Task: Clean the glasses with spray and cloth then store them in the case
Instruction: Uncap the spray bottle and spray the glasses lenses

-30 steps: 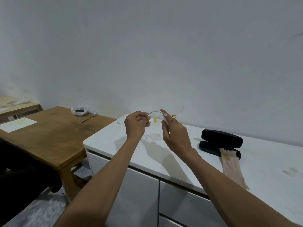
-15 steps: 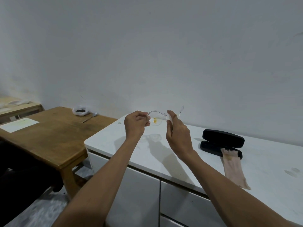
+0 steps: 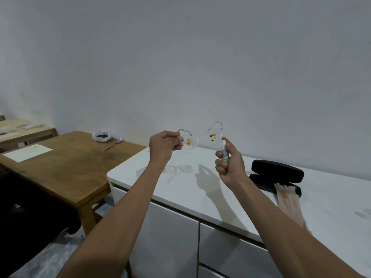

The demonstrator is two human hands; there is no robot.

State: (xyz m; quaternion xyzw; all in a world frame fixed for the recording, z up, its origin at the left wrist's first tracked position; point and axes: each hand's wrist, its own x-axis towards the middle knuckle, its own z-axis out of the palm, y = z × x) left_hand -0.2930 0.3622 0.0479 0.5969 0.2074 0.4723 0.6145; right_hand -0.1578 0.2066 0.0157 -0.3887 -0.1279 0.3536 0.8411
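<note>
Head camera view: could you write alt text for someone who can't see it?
A person's left hand holds clear glasses with orange-smeared lenses while the right hand aims a small spray bottle at them. An open black case and cloth lie on the white cabinet.

1. We have one head view, looking forward and slightly down from above the white cabinet (image 3: pixel 180 189).
2. It sits near the cabinet's front edge, facing the wall behind it.

Left hand (image 3: pixel 165 146) pinching clear glasses (image 3: pixel 200 137) by one temple, above white cabinet (image 3: pixel 180 189); orange smears on both lenses. Right hand (image 3: pixel 228 161) gripping small spray bottle (image 3: pixel 224 154), just beside right lens. Open black case (image 3: pixel 277 175) farther right, beige cloth (image 3: pixel 289 205) draped over its near edge.
</note>
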